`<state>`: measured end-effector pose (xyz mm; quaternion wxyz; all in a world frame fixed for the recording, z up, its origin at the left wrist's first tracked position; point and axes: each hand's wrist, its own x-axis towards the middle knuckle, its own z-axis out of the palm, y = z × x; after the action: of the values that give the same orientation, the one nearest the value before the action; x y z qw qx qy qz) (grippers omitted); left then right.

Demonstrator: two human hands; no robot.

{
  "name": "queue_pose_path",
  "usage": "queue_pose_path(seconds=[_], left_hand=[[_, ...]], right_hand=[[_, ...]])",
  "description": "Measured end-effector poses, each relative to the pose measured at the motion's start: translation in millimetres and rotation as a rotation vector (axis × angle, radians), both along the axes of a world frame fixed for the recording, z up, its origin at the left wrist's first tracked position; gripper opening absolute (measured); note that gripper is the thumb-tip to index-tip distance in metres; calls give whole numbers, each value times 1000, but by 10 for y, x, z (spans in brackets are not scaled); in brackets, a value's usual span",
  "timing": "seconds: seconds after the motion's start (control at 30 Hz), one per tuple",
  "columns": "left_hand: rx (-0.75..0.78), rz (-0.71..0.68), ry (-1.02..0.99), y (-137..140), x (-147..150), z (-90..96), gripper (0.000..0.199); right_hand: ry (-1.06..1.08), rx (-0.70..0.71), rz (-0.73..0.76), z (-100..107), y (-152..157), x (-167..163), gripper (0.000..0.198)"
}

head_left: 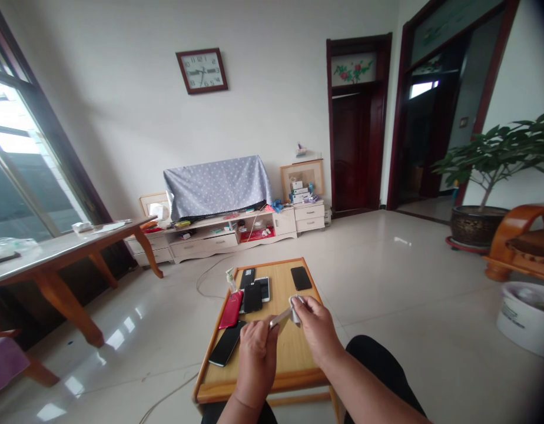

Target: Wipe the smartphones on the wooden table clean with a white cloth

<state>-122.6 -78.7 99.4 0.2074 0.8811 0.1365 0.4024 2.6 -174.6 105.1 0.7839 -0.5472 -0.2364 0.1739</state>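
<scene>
Above a small wooden table (294, 359), my left hand (257, 344) is closed around a thin phone (281, 318), which is tilted with its edge toward me. My right hand (315, 323) pinches a white cloth or tissue (295, 312) against the phone's far end. On the table's left side lie a black phone (228, 344), a red phone (231, 309) and a stack with a black phone (253, 296) over a white one (264, 288). A pump bottle (231, 280) stands at the left edge. Farther right lies another dark phone (301, 278).
A long table (55, 250) stands at the left, with a cable (204, 277) on the floor. Ahead is a low white cabinet (205, 247) with a cloth-covered object (219, 185). At the right are a white bucket (517, 321), a potted plant (477, 227) and a wooden chair (514, 247).
</scene>
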Motion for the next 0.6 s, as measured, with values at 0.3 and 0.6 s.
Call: queue_pose_path(seconds=[0.3, 0.6], left_hand=[[-815, -104, -270, 8, 101, 105, 38], [-1107, -204, -244, 87, 96, 60, 43]], right_hand=[[-38, -28, 43, -240, 2, 0, 41], [-43, -34, 257, -112, -68, 102, 43]])
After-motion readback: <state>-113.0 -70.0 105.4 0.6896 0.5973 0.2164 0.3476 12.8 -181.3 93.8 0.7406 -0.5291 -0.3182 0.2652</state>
